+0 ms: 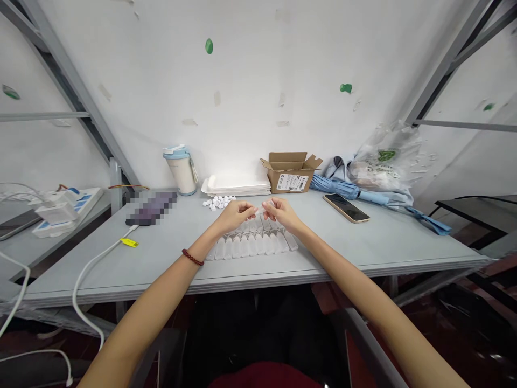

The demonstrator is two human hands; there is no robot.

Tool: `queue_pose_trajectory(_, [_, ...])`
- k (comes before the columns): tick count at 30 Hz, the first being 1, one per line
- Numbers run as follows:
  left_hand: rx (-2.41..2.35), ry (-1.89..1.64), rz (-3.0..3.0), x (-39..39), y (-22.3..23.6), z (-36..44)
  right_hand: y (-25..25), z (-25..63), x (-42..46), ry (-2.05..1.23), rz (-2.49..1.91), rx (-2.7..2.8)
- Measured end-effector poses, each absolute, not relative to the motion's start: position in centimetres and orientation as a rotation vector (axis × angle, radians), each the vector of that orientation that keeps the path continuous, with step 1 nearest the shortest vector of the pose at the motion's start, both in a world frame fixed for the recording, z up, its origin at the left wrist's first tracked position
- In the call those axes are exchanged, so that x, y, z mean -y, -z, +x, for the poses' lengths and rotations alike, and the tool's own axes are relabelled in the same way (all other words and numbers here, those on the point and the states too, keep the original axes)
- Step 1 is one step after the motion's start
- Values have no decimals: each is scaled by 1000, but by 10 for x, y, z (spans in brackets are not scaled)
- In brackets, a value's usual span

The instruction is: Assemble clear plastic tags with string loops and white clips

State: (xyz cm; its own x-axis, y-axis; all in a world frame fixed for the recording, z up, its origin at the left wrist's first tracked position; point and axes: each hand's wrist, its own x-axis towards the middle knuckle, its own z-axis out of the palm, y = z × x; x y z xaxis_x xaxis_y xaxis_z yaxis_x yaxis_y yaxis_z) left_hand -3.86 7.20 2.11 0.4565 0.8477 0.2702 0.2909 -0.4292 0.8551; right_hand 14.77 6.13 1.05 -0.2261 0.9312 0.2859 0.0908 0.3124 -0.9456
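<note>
My left hand [239, 213] and my right hand [283, 213] are raised over the middle of the desk, fingertips nearly meeting. Both are closed in a pinch. Something small, pale and see-through shows between the fingertips, too faint to name. Below them lies a row of frosted, translucent plastic pieces [249, 246], rounded at one end, side by side near the front edge. More pieces behind that row are partly hidden by my hands. A heap of small white pieces [218, 202] lies beyond my left hand.
On the grey desk [404, 245] stand a tumbler [181, 172], flat white stacked material [238, 186] and an open cardboard box [290, 175]. To the right are a phone [346, 208], a blue folded umbrella [371, 196] and a plastic bag [383, 161]. A cable [92, 261] crosses the left side.
</note>
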Motion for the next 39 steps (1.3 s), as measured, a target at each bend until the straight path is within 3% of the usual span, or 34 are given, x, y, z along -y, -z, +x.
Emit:
queue_pose_trajectory(5, [-892,-826,1839,-72,-21,-37,-12,148,-61,-1082,-892,1561])
queue_pose_trajectory(13, [-957,-961,2041,-69,-21,-34,-11,147,-62,-1023,-968,1509])
queue_pose_trajectory(26, [-848,-767,1494,-69,-33,-43,-16,154,-63,-973,-828,1640])
queue_pose_trajectory(35, [-1009,-1022,1998,-70,-27,-40,-12,152,-63,-914,-916,1576])
queue_pose_trajectory(39, [-960,-917,1866,-73,-26,-40,-12,152,-64,-914,-912,1567])
